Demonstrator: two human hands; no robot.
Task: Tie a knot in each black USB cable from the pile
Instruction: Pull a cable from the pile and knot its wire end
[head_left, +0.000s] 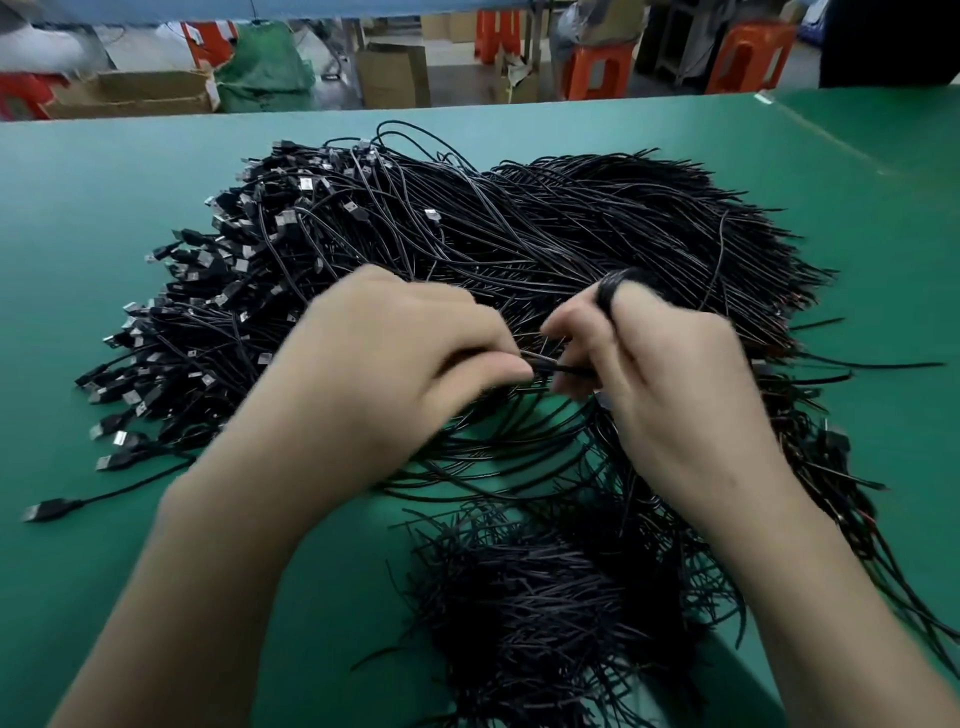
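A big pile of black USB cables (493, 228) covers the middle of the green table (104, 234), silver plugs to the left and bare ends to the right. Over the pile's near side, my left hand (395, 358) pinches one black cable (550, 368) between thumb and fingers. My right hand (670, 379) holds the same cable just to the right, fingers curled. A black band is wrapped round the right index finger (613, 296). The two hands are almost touching.
A second heap of black cables (524, 608) lies close in front of me. A lone cable with its plug (47, 510) trails off at the left. Beyond the table's far edge stand cardboard boxes (130, 93), a green sack (260, 67) and orange stools (597, 67).
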